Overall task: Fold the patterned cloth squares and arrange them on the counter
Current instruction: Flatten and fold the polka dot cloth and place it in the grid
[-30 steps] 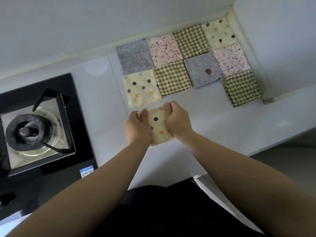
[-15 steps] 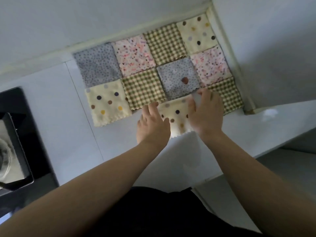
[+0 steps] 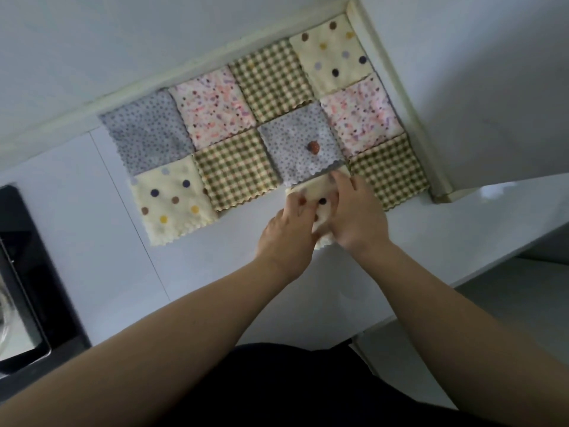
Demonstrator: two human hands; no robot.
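Observation:
Several folded cloth squares lie edge to edge in the counter's back right corner: grey dotted (image 3: 147, 131), pink speckled (image 3: 212, 103), green checked (image 3: 271, 78), and cream polka-dot (image 3: 332, 53) ones. A grey square (image 3: 298, 143) in the second row carries a small red-brown spot. Just below it lies a folded cream polka-dot cloth (image 3: 320, 192). My left hand (image 3: 286, 235) and my right hand (image 3: 354, 217) both pinch this cloth, holding it against the counter in the gap between two checked squares (image 3: 237, 171) (image 3: 391, 171).
A white counter (image 3: 101, 241) runs along the wall, with a raised ledge (image 3: 394, 72) at the right corner. A black gas hob (image 3: 27, 272) sits at the left edge. The counter's front edge drops off at the right.
Both hands carried the cream polka-dot cloth from the counter's middle up and right to the gap under the grey square. My view shifted right, so the hob slid out to the left.

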